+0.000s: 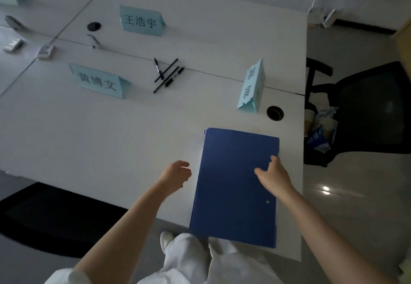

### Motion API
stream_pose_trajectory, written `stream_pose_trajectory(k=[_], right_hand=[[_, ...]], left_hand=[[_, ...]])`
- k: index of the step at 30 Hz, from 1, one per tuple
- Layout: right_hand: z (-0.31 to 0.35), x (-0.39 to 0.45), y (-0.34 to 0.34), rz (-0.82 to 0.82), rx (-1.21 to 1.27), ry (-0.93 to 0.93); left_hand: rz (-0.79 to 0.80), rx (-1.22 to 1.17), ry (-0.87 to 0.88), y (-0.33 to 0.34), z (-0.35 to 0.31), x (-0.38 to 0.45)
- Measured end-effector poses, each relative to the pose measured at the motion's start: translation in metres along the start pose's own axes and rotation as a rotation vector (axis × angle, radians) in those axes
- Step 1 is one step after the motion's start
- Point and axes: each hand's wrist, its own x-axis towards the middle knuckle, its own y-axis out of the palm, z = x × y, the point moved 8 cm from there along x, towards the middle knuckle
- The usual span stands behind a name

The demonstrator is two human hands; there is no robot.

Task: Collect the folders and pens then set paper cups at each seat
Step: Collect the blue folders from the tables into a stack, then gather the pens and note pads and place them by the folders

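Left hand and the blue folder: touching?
Apart. The head view shows the left hand hovering beside the blue folder, with a strip of white table visible between its fingers and the folder's left edge.

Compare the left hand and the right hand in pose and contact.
The right hand rests on the blue folder near its right edge; the left hand hovers over the white table beside the folder, touching nothing visible. The right hand's fingers spread; the left's curl loosely. Both reach forward, bare-armed.
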Motion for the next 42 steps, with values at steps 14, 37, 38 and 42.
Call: stream_pose_trajectory(k=[14, 37, 38, 42], right_hand=[[0.154, -0.013, 0.114, 0.093, 0.03, -0.166], [0.365, 0.315, 0.183, -0.026, -0.12, -0.109], [0.366, 0.319, 0.184, -0.062, -0.162, -0.097], [0.371, 0.33, 0.188, -0.141, -0.308, -0.091]], left_hand=[[-0.242, 0.342, 0.313, -0.175, -0.038, 0.021], [-0.602, 0.532, 0.201, -0.253, -0.258, 0.317], [-0.601, 0.538, 0.188, -0.251, -0.259, 0.324], [-0.611, 0.569, 0.18, -0.244, -0.26, 0.346]])
